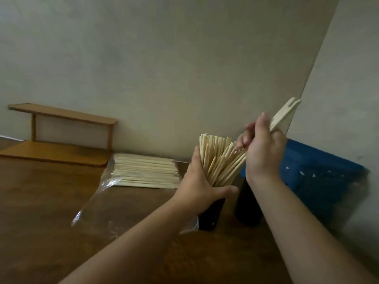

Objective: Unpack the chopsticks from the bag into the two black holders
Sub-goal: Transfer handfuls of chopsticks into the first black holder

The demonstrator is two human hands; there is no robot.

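The left hand (202, 184) wraps the top of the nearer black holder (211, 214), thumb across its front rim and fingers curled round the far side, against the bundle of chopsticks (220, 158) that stands in it. That bundle fans out to the right, its upper ends leaning toward the right hand (263, 148). The right hand is raised above and just right of the bundle, fingers curled round a few loose chopsticks (284, 114) whose joined ends stick up past the knuckles toward the wall (164, 68). The 2 hands are near each other but not touching.

The 2nd black holder (247, 206) stands just right of the first, partly behind the right forearm; what it contains cannot be seen. To the left, near the left hand, the clear plastic bag (102, 193) lies flat on the brown table (41, 212) with a stack of chopsticks (145, 171) still lying in its far end.

A blue plastic basket (320, 177) sits close behind the right hand, against the corner of the wall, so that side is tight. A low wooden shelf (61, 136) stands far left by the wall, well apart from the holders. The table's bare surface runs left and toward the camera.
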